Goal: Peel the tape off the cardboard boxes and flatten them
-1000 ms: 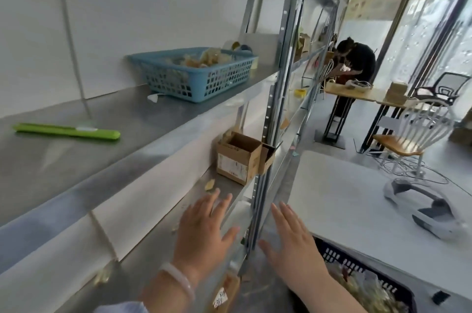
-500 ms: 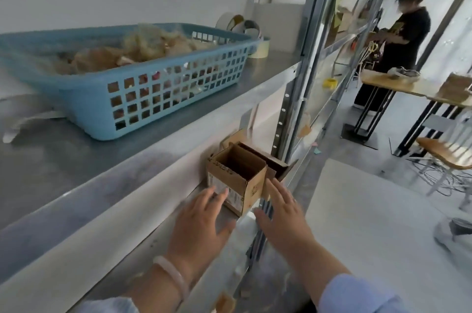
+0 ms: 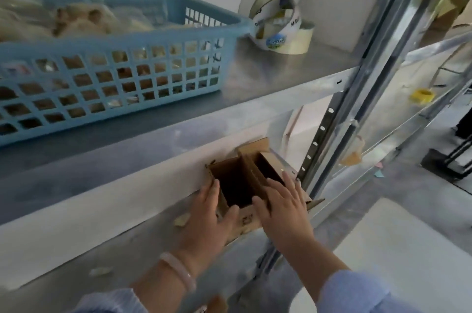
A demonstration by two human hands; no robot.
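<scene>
- My left hand [image 3: 207, 223] reaches forward with its palm turned to the right. The fingers are nearly straight and lie together along the left wall of the cardboard box [image 3: 246, 220], and the thumb spreads across to its near rim.
- My right hand [image 3: 283, 210] lies palm down on the box's right part, fingers straight and slightly fanned, thumb angled toward my left hand.
- The two thumbs are near each other but apart.
- Both forearms come up from the lower edge. The left wrist wears a pale bracelet [image 3: 176, 271], and the right forearm is in a light blue sleeve [image 3: 357, 292].

Left hand [image 3: 207, 222], right hand [image 3: 283, 210] on cardboard box [image 3: 246, 220]
</scene>
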